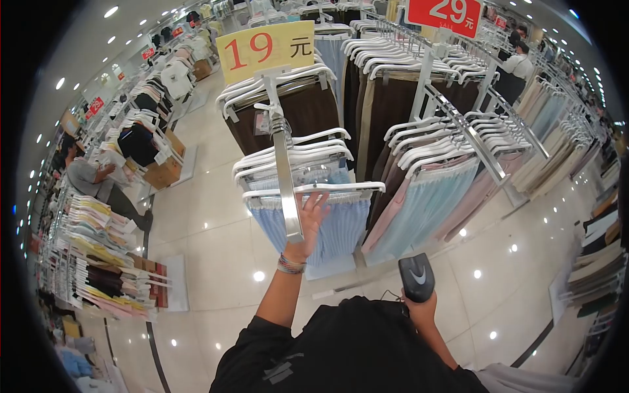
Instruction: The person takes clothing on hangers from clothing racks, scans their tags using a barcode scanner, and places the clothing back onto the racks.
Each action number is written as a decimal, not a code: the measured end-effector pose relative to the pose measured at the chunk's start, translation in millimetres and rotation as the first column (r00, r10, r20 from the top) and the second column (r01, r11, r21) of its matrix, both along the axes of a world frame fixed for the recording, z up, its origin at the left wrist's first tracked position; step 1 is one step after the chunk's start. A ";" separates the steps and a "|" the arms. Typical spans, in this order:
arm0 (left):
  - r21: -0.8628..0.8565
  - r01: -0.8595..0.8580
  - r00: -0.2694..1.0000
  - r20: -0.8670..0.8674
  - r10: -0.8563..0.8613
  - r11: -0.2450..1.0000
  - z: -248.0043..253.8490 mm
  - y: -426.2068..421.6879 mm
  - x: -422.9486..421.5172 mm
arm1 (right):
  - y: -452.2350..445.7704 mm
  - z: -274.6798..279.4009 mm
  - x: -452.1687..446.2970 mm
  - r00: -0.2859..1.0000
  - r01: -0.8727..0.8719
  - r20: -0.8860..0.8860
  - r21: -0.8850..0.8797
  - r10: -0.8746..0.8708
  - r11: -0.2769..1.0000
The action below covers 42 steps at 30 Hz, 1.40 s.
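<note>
My left hand (310, 226) is raised with its fingers spread against the front pair of light blue striped trousers (344, 226), just under their white hanger (347, 188). A metal display arm (285, 177) passes in front of part of this hand. More white hangers with pale blue clothes hang close behind. In my right hand (422, 306), lower right, is a dark handheld scanner (417, 278), its head pointing up and away from me. A thin cable shows beside it.
A yellow price sign (265, 51) tops the rack ahead, and a red one (445, 14) stands to its right. Metal rails (465, 131) jut out at right. One person (98, 180) is at the left racks; another (517, 69) stands at upper right.
</note>
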<state>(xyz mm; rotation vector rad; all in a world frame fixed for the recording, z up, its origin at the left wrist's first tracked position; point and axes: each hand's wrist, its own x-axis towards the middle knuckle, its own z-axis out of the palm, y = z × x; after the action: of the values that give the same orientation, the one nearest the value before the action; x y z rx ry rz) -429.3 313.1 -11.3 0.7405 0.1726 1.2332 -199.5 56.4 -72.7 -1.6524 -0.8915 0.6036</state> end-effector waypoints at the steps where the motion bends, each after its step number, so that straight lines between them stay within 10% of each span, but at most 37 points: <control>1: 0.040 -0.048 0.993 -0.109 0.052 0.998 -0.5 -8.7 3.1 | -3.6 -13.5 5.8 0.999 0.041 -0.032 -0.004 -0.041 0.999; 20: 0.068 -0.030 0.633 -0.771 0.072 0.997 38.2 -167.6 66.2 | -113.1 14.0 116.3 0.968 0.034 -0.245 -0.055 -0.047 0.998; 30: 0.212 -0.091 0.808 -0.556 0.197 0.973 70.2 -256.6 76.3 | -167.0 31.7 147.2 0.966 -0.241 -0.106 -0.038 0.236 0.970; 42: 0.106 0.105 0.970 -0.231 -0.079 0.989 81.2 -308.5 83.3 | -166.2 109.4 139.2 0.762 -0.638 -0.093 0.063 0.641 0.767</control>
<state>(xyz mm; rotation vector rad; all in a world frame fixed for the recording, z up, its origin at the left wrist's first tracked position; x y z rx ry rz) -346.0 4.5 69.9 0.9822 0.2515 1.0754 -60.3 -109.8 36.7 -1.2446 -1.3910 1.1329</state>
